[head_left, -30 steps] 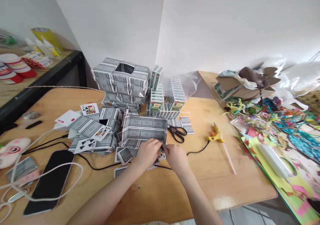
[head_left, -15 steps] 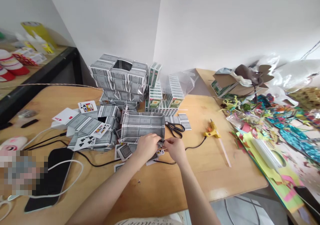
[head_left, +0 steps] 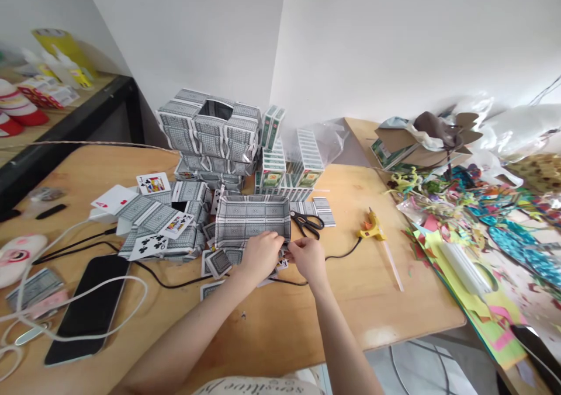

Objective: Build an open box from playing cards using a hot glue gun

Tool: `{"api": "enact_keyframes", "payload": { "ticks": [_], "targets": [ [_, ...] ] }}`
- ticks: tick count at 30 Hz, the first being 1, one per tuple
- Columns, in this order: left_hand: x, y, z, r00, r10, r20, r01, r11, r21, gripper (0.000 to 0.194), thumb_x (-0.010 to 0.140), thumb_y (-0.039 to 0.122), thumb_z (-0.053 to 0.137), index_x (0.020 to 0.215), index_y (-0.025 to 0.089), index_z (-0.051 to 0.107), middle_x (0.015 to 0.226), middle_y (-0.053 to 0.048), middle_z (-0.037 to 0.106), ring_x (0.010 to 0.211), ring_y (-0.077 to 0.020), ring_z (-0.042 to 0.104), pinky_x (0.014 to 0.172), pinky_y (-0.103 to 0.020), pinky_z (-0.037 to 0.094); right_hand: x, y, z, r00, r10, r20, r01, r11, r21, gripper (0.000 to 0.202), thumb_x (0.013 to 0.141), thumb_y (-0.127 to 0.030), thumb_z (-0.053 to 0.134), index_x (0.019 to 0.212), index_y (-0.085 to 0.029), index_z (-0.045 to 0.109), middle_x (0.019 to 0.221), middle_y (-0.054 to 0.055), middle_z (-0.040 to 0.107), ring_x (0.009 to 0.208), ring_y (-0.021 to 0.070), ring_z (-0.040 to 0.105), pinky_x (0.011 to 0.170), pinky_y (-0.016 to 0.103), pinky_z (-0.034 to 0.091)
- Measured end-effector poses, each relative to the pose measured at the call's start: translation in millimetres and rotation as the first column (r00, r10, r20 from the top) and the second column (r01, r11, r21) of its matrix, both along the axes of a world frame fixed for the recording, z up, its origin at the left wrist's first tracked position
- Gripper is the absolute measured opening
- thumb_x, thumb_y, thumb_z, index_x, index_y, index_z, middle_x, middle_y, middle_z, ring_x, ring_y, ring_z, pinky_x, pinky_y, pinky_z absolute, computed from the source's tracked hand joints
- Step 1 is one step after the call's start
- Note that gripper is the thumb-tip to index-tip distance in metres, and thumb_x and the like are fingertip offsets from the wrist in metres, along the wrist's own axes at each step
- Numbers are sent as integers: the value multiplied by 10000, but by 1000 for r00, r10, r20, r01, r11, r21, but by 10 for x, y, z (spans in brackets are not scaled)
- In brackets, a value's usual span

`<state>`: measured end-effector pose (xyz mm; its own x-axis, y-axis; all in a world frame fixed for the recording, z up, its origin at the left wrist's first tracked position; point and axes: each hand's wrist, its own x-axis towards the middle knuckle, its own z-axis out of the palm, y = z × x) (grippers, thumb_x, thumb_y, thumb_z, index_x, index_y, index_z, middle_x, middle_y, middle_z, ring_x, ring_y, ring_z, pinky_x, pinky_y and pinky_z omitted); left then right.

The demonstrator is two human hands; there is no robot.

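Note:
An open tray made of playing cards [head_left: 254,215] lies on the wooden table [head_left: 394,310]. At its near right corner, my left hand [head_left: 263,253] has its fingers closed on the near wall. My right hand [head_left: 308,257] pinches at the same corner, its fingertips almost meeting the left ones; whatever lies between them is too small to make out. Loose cards [head_left: 219,263] lie partly under the tray and my left hand. Black-handled scissors [head_left: 308,222] rest just right of the tray.
Boxes built from cards [head_left: 210,132] are stacked behind the tray, beside packs of cards [head_left: 307,161]. A yellow glue gun [head_left: 371,227] with a cord lies right. At left are a black phone [head_left: 90,307], cables and a card pile [head_left: 153,219]. Paper scraps [head_left: 438,249] fill the far right.
Both hands stay at the tray's corner with only slight finger movement. The view has shifted a little.

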<state>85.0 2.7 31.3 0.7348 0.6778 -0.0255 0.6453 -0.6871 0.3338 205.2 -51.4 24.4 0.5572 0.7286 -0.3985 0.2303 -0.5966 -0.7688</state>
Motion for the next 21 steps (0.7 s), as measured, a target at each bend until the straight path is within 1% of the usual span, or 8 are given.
{"api": "enact_keyframes", "payload": {
  "ticks": [3, 6, 8, 11, 13, 17, 19, 21],
  "targets": [
    [36, -13, -8, 999, -24, -44, 24, 1000, 0, 167, 795, 122, 451, 820, 162, 612, 819, -61, 647, 828, -214, 601, 635, -294, 458, -12, -21, -21, 998, -27, 49, 26, 999, 30, 151, 629, -238, 504, 602, -144, 619, 573, 58, 672, 586, 181, 658, 474, 188, 473],
    [52, -43, -35, 997, -39, -63, 40, 999, 16, 167, 805, 114, 438, 837, 145, 599, 816, -71, 647, 818, -224, 604, 627, -305, 467, 25, -32, -50, 991, -58, -119, 62, 997, 35, 134, 616, -217, 512, 660, -144, 616, 638, 51, 681, 594, 188, 663, 467, 201, 490],
    [50, -64, -61, 997, -49, -66, 52, 998, 34, 152, 799, 113, 449, 849, 140, 590, 815, -74, 644, 822, -231, 601, 621, -309, 470, 70, -24, -62, 971, -40, -238, 42, 999, 5, 118, 600, -190, 521, 665, -149, 612, 633, 37, 674, 589, 190, 663, 473, 211, 501],
    [38, -86, -101, 995, -67, -69, 71, 996, 51, 138, 776, 97, 474, 850, 141, 582, 816, -75, 638, 828, -230, 596, 617, -302, 469, 127, 9, -58, 965, 21, -260, -35, 998, -47, 85, 583, -146, 525, 609, -152, 605, 571, 27, 651, 572, 191, 660, 461, 205, 491],
    [31, -92, -120, 995, -75, -70, 79, 995, 53, 148, 770, 86, 471, 854, 143, 578, 823, -75, 635, 832, -228, 593, 613, -299, 467, 139, 31, -39, 981, 71, -180, -85, 994, -71, 98, 593, -136, 509, 587, -153, 606, 560, 31, 647, 548, 177, 651, 448, 192, 465],
    [28, -87, -123, 995, -64, -73, 68, 996, 49, 193, 794, 78, 427, 895, 151, 574, 848, -73, 633, 844, -231, 590, 621, -318, 470, 108, 35, 7, 972, 190, 139, -175, 978, -113, 172, 649, -167, 477, 555, -163, 621, 540, 36, 646, 532, 138, 612, 467, 179, 402],
    [31, -82, -107, 995, -57, -78, 60, 998, 35, 204, 806, 86, 417, 914, 157, 574, 853, -70, 632, 851, -228, 590, 633, -322, 470, 76, 18, 8, 947, 206, 247, -182, 976, -119, 199, 668, -185, 471, 542, -165, 623, 541, 39, 648, 542, 133, 596, 486, 185, 382],
    [36, -77, -85, 995, -55, -85, 57, 998, 20, 200, 817, 100, 410, 910, 165, 575, 854, -66, 630, 855, -224, 590, 639, -320, 470, 42, -2, -13, 943, 179, 280, -153, 982, -112, 205, 678, -203, 470, 560, -162, 632, 561, 43, 655, 553, 133, 589, 500, 191, 372]
  ]
}}
